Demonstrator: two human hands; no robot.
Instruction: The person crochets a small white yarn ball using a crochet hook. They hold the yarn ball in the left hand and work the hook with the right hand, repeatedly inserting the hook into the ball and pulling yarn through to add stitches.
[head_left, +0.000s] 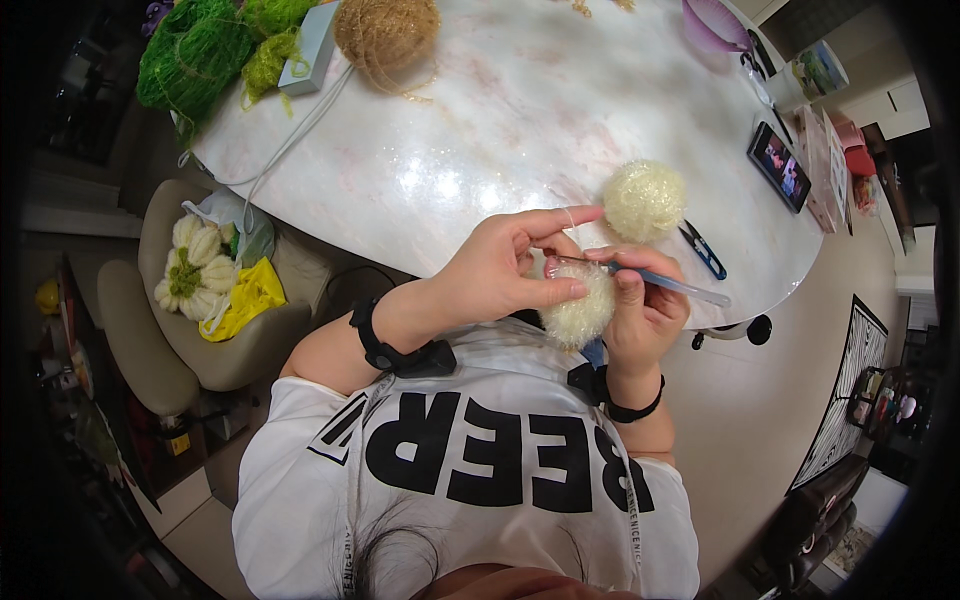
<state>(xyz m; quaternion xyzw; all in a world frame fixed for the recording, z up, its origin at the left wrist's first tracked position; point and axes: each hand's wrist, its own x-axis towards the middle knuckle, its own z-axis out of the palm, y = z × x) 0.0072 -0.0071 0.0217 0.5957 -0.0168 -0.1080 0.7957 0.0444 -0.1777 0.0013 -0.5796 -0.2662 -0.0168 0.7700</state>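
My left hand (517, 262) pinches a fuzzy cream crocheted piece (579, 319) between thumb and fingers, its index finger stretched out with a strand of cream yarn (570, 219) looped over it. A crochet hook (671, 283) with a blue-grey handle lies in my right hand (646, 304), its shaft pointing left into the top edge of the piece. Whether the hook's tip has caught a loop is hidden by my fingers. Just past my fingertips rests a ball of fluffy cream yarn (645, 200) on the marbled table (480, 142).
Blue thread snips (703, 249) lie beside the ball. A phone (780, 166) showing a picture is near the right edge. Brown yarn (386, 37), green yarn (196, 64) and a white cable (289, 146) occupy the far left. A chair (225, 352) holds bags and a cream crocheted flower-like piece (193, 270).
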